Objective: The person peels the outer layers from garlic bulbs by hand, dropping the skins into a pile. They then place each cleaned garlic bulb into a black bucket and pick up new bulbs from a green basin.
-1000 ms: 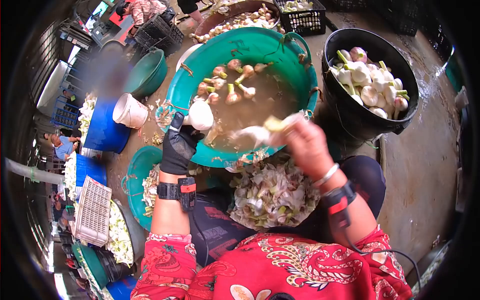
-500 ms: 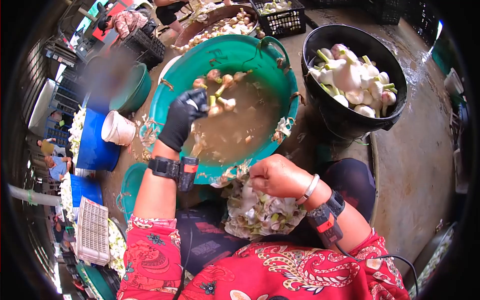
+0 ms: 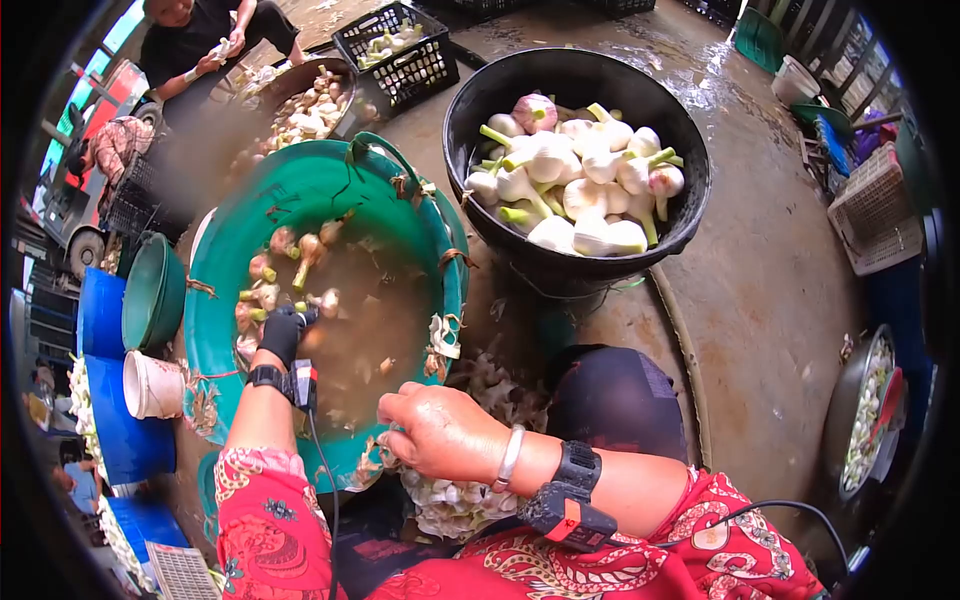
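Note:
A green tub (image 3: 225, 180) holds brownish water with a loose group of unpeeled garlic bulbs (image 3: 309, 252) at its left side. In a black glove, my left hand (image 3: 284, 334) reaches into the tub, its fingers curled at a garlic bulb (image 3: 326, 302); the grip is partly hidden. My right hand (image 3: 445, 430) is bare and closed over the tub's near rim, fingers bent inward. Whatever it may hold is out of sight. Below it lies a heap of garlic skins and trimmings (image 3: 460, 507), by my lap.
Right of the tub stands a black bucket (image 3: 700, 190) full of white peeled garlic (image 3: 590, 185). A black crate (image 3: 425, 75) and a brown basin (image 3: 345, 110) are behind. A white pail (image 3: 152, 385) and blue tubs (image 3: 130, 440) stand left. A person (image 3: 185, 50) sits at the back.
My view has turned to the right. The left hand has gone lower, to the garlic at the tub's left side. The right hand stays closed near the rim.

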A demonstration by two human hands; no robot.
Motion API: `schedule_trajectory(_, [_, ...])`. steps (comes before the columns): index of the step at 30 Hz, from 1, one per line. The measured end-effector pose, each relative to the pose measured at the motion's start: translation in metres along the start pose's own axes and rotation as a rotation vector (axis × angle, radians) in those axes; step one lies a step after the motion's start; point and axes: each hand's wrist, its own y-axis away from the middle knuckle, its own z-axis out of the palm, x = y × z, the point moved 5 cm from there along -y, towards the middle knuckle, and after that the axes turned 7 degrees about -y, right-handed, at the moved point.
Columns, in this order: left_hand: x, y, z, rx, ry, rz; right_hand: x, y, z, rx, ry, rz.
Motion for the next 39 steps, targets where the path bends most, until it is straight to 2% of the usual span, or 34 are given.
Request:
schedule_trajectory(1, [0.019,0.020,-0.011,-0.058,0.508,-0.317,0.000,-0.002,0.000,0.028,-0.022,-0.002])
schedule_trajectory(2, [0.036,0.033,-0.022,-0.068,0.697,-0.337,0.000,-0.002,0.001,0.048,-0.046,-0.005])
schedule_trajectory(3, [0.032,0.041,-0.029,-0.053,0.768,-0.321,0.000,-0.004,0.002,0.057,-0.097,-0.024])
schedule_trajectory(5, [0.074,0.074,-0.083,0.108,0.416,0.148,0.001,-0.005,0.006,0.168,-0.171,-0.114])
schedule_trajectory(7, [0.129,0.115,-0.114,0.074,0.868,-0.056,0.005,-0.007,0.010,0.274,-0.251,-0.070])
schedule_trajectory(9, [0.160,0.150,-0.118,0.027,1.142,0.028,0.007,-0.009,0.019,0.258,-0.377,0.063])
schedule_trajectory(11, [0.194,0.190,-0.113,-0.024,1.424,-0.047,0.008,-0.011,0.033,0.209,-0.604,0.175])
schedule_trajectory(13, [0.210,0.214,-0.103,-0.047,1.562,-0.100,0.011,-0.012,0.046,0.076,-0.935,0.165])
schedule_trajectory(14, [0.219,0.222,-0.105,-0.052,1.541,-0.148,0.010,-0.010,0.047,0.012,-1.129,0.221])
schedule_trajectory(15, [0.225,0.228,-0.108,0.005,1.473,-0.102,0.011,-0.007,0.047,-0.001,-1.110,0.226])
schedule_trajectory(17, [0.220,0.237,-0.117,0.138,1.093,-0.104,0.008,-0.003,0.046,0.046,-0.987,0.113])
schedule_trajectory(18, [0.219,0.239,-0.119,0.151,1.088,-0.104,0.008,-0.003,0.047,0.035,-0.987,0.105])
schedule_trajectory(20, [0.219,0.243,-0.116,0.123,1.263,-0.143,-0.004,0.000,0.035,0.201,-0.428,-0.223])
schedule_trajectory(25, [0.225,0.245,-0.112,0.137,1.223,-0.186,0.001,0.004,0.032,0.215,-0.430,-0.216])
schedule_trajectory(31, [0.227,0.247,-0.110,0.097,1.271,-0.130,0.014,0.006,0.037,0.154,-0.559,-0.132])
schedule_trajectory(33, [0.223,0.249,-0.110,0.130,1.181,-0.184,0.011,0.007,0.041,0.070,-0.818,-0.089])
schedule_trajectory(37, [0.223,0.252,-0.115,0.142,1.063,-0.209,0.019,0.003,0.048,0.057,-1.027,0.014])
schedule_trajectory(39, [0.231,0.255,-0.120,0.162,0.788,-0.181,0.033,0.006,0.059,-0.180,-1.108,0.393])
